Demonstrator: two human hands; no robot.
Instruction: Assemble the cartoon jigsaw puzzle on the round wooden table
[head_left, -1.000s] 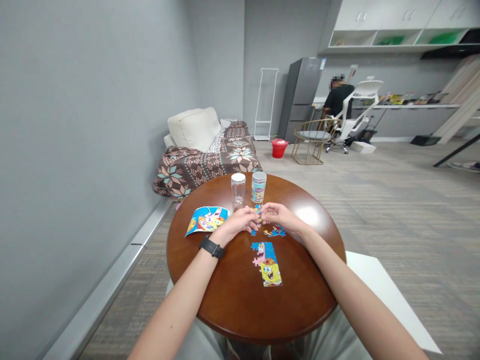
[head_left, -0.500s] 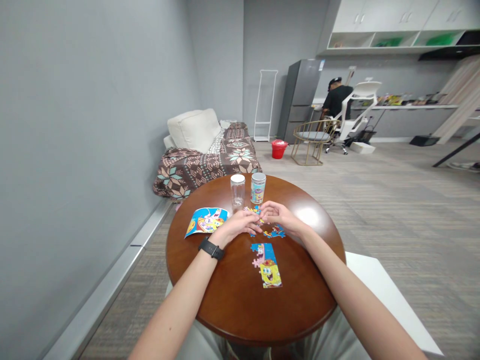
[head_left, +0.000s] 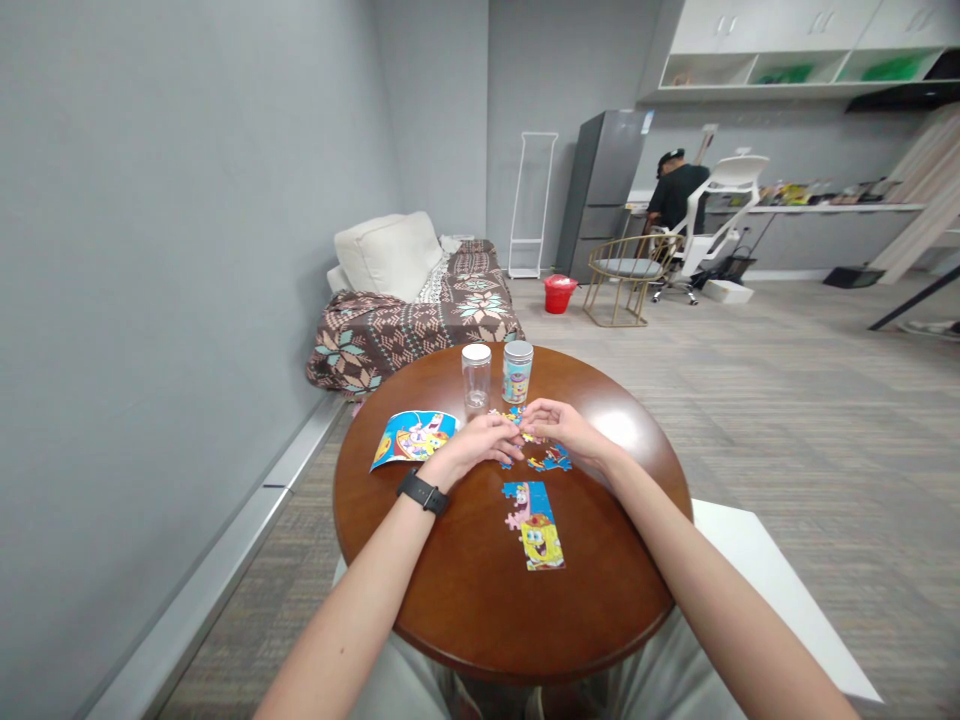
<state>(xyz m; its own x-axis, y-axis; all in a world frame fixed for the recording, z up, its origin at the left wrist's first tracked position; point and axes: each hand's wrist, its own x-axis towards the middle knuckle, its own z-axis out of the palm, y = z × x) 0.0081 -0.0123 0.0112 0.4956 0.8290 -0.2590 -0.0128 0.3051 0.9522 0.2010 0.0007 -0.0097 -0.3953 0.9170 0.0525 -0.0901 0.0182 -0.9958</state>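
My left hand (head_left: 486, 440) hovers over a heap of loose jigsaw pieces (head_left: 556, 459), its fingers stretched out and a little apart. Opposite it, my right hand (head_left: 564, 426) bends its fingers and thumb together at the heap; whatever they pinch is too small to make out. The fingertips of both hands nearly meet and hide part of the loose pieces. Closer to me lies a joined section of the jigsaw puzzle (head_left: 536, 528), showing a yellow cartoon face, a pink figure and blue background. Its left edge is uneven.
A curled picture sheet (head_left: 414, 440) rests left of my hands on the round wooden table (head_left: 465, 590). Behind the pieces stand a clear jar (head_left: 476, 378) with a white lid and a printed jar (head_left: 517, 374). A person (head_left: 679, 190) is at the far counter.
Both hands stay over the loose pieces, with only slight finger shifts. The joined section and the jars keep their places on the table; the view tilts slightly.
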